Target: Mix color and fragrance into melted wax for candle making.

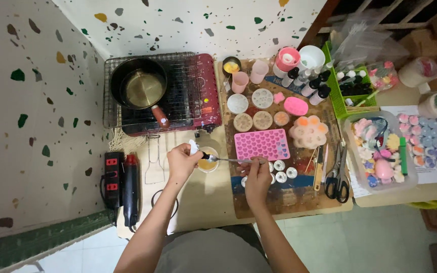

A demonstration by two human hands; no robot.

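1. Right hand [257,178]: clenched on the handle of a metal spoon [228,160], over the brown board [284,199].
2. Spoon: long axis lies left-right, bowl pointing left into the small cup [208,163].
3. Small cup: holds yellow liquid; left hand [182,161] grasps its rim.
4. Pink heart mould [261,144]: just beyond the spoon.
5. Pan [138,83]: on the grill, far left; bare desk [203,197] near the front edge.

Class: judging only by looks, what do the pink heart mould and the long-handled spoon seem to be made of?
Pink heart mould: probably silicone, matte, soft-looking, evenly coloured, with rows of small heart cavities. Spoon, held by the right hand: seemingly metal, thin, grey, with a slight shine.
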